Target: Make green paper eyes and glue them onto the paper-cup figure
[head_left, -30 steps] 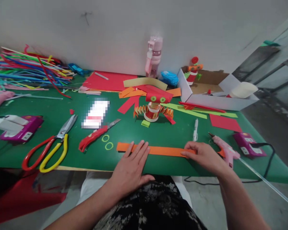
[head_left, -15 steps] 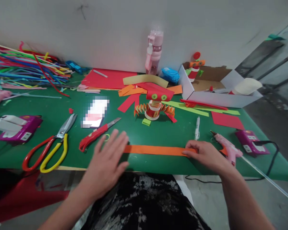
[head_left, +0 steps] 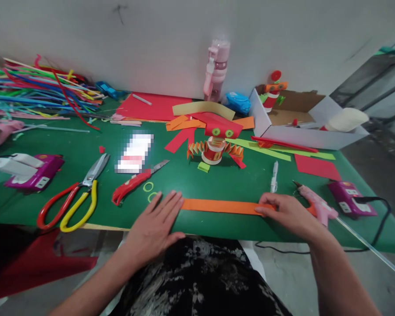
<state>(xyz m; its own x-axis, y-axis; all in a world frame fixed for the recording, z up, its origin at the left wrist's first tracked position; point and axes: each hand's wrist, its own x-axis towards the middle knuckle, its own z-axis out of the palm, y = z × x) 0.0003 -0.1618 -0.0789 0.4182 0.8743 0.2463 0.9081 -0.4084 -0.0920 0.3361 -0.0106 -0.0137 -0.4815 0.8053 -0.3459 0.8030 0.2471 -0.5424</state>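
An orange paper strip [head_left: 219, 206] lies flat along the front of the green table. My left hand [head_left: 158, 226] rests flat over its left end with the fingers stretched out. At the right end, my right hand [head_left: 283, 213] pinches the strip between thumb and fingers. Two small light-green rings [head_left: 148, 187] sit just beyond my left fingertips, one partly covered. Behind the strip stands a paper figure [head_left: 213, 151] with a red head, green eyes and pleated orange arms. A white pen [head_left: 274, 177] lies just beyond my right hand.
Left are scissors [head_left: 85, 186], a red utility knife [head_left: 134, 184], a phone [head_left: 134, 153] and a purple power strip [head_left: 39, 173]. A pink glue gun [head_left: 316, 204] and another purple power strip [head_left: 350, 199] lie right. Behind stand a pink bottle [head_left: 216, 72] and a white box [head_left: 303, 135].
My left hand has slid slightly right and flattened onto the strip's left end, uncovering more of the green rings. My right hand keeps its pinch. The whole view has shifted a little.
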